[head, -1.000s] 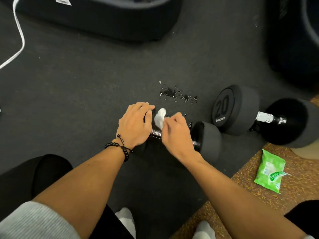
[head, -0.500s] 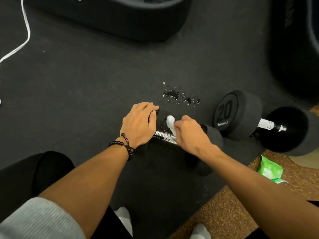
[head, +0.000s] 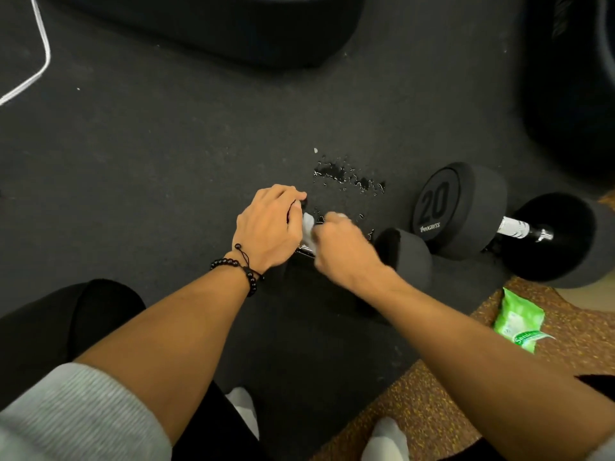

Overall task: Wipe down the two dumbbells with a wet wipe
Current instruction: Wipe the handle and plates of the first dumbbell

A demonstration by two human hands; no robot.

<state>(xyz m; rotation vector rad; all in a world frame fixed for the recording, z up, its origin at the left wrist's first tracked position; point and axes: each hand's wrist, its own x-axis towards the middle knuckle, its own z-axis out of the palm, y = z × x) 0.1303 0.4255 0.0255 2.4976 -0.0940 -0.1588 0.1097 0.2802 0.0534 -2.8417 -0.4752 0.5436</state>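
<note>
Black rubber: both dumbbells have thick, matte, round heads that look grippy and dull, and they lie on the dark speckled floor mat [head: 166, 168].
Near dumbbell [head: 407, 257]: it lies on the mat right under your hands; only its right head and a sliver of chrome handle show, the rest is covered.
Far dumbbell [head: 466, 211]: it sits just right of the near one, well clear of your hands, its end face marked 20, with a bright ridged handle between the heads.
Weight: judge both as heavy and rigid; roll or tip them in place, don't lift them by a head.
Where to hold: steady a rubber head with a flat palm; the chrome handle is likely slick once wet.
Left hand [head: 269, 227]: your grip here lies curved over the near dumbbell's left head, bracing it; whether the fingers curl under cannot be told.
Right hand [head: 346, 247]: blurred, your grip is bunched round the wet wipe [head: 308, 227] at the handle's left end.
Wipe: white, soft, limp and damp; it will crumple and tear sooner than scrub, so keep it folded.
Droplets [head: 349, 178]: shiny wet spots bead on the mat just beyond your hands; expect slippery footing there.
Wipe packet [head: 519, 319]: green, glossy, soft pouch on the brown flecked flooring to your right.
</note>
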